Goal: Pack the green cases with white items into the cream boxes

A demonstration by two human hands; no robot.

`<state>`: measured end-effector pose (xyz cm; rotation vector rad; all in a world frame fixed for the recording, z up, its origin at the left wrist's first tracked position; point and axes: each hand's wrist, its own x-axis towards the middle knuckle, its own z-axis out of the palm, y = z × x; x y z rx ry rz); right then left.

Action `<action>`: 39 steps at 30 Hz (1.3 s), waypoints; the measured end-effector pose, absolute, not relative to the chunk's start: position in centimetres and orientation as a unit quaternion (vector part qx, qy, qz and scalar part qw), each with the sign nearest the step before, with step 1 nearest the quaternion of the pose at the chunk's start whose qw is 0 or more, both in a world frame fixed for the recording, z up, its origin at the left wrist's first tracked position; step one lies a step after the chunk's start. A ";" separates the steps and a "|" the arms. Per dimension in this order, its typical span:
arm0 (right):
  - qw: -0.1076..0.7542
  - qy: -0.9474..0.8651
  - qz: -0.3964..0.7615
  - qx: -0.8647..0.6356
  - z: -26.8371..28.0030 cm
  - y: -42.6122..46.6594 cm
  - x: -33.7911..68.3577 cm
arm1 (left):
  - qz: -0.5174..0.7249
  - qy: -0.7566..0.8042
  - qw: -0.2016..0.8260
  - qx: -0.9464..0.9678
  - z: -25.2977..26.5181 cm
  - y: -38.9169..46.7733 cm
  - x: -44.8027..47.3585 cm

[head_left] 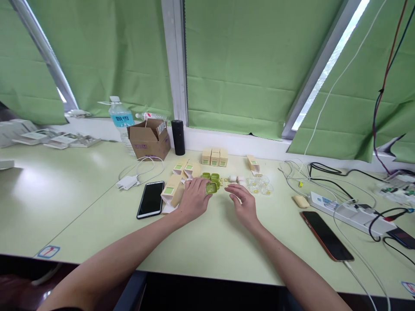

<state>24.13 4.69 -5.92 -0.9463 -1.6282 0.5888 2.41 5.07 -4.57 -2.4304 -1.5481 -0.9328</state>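
My left hand [195,198] grips a small green square cup [212,188], its hollow side turned toward me. My right hand [242,205] hovers just right of it, fingers stretched forward and thumb apart, with nothing visible in them. More green cups [214,177] stand right behind the held one. Beside them lie tiny yellow pieces [223,179], white-and-pink rounded pieces [236,178] and several clear plastic pieces [261,185] with yellow spots. An open cream carton [172,190] with a green square lies left of my left hand, with smaller ones [186,167] behind it.
A black phone [151,199] lies at left, another phone [327,235] at right by a power strip [350,214] and tangled cables. Behind are closed cream boxes [214,157], a lone carton [253,164], a black cylinder [178,137], a cardboard box [147,142] and a water bottle [121,121].
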 end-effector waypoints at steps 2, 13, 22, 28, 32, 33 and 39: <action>0.593 -0.622 0.346 -0.377 -5.7 4.8 24.0 | -0.305 -0.509 0.054 -0.803 -4.6 5.1 2.4; 0.662 -0.469 0.454 -0.369 -5.2 5.4 24.1 | -0.373 -0.452 -0.077 -0.807 -5.9 5.3 2.4; 0.630 -0.503 0.460 -0.371 -5.0 4.6 23.5 | -0.423 -0.437 -0.245 -0.755 -4.8 4.4 3.0; 0.604 -0.573 0.411 -0.372 -4.8 3.8 23.1 | -0.460 -0.326 -0.464 -0.683 -4.9 5.0 3.2; 0.585 -0.604 0.399 -0.365 -4.8 3.3 22.8 | -0.456 -0.277 -0.570 -0.625 -5.2 5.3 3.1; 0.581 -0.611 0.396 -0.364 -4.8 3.2 22.8 | -0.454 -0.276 -0.583 -0.614 -5.2 5.4 3.0; 0.565 -0.630 0.397 -0.355 -4.7 2.9 22.8 | -0.454 -0.242 -0.622 -0.590 -4.8 5.4 2.8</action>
